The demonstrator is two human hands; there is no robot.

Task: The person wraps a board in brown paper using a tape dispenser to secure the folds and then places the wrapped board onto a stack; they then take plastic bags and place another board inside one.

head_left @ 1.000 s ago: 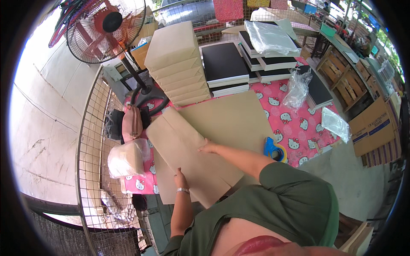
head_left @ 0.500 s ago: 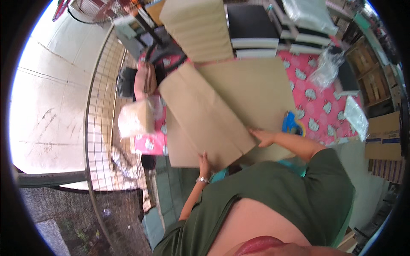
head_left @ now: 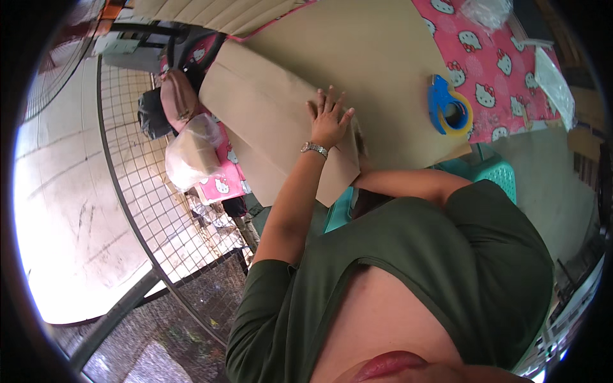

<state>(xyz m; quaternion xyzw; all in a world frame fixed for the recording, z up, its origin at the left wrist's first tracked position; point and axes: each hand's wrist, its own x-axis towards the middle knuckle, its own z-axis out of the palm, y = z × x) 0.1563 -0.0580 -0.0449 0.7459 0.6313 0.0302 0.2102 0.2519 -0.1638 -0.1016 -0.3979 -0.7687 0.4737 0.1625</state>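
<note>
My left hand (head_left: 328, 120), with a silver watch at its wrist, lies flat with spread fingers on a folded sheet of stiff brown paper (head_left: 262, 108). The folded piece slants across a larger flat brown sheet (head_left: 383, 70) on the table. My right hand (head_left: 359, 180) is at the near right corner of the folded piece, its fingers mostly hidden by the paper; whether they grip it cannot be seen. A blue tape dispenser (head_left: 438, 105) with a roll of tape sits on the right part of the flat sheet.
A pink patterned tablecloth (head_left: 483, 94) covers the table. Left are a clear plastic-wrapped bundle (head_left: 196, 153), a pink bag (head_left: 177, 99) and wire mesh (head_left: 137, 159). A teal plastic stool (head_left: 491, 175) stands near the right edge. Clear plastic (head_left: 554, 86) hangs at the right.
My left hand has moved from the near edge up onto the folded paper, now flat. The right hand has come nearer and gone behind the paper's corner. The view has shifted closer.
</note>
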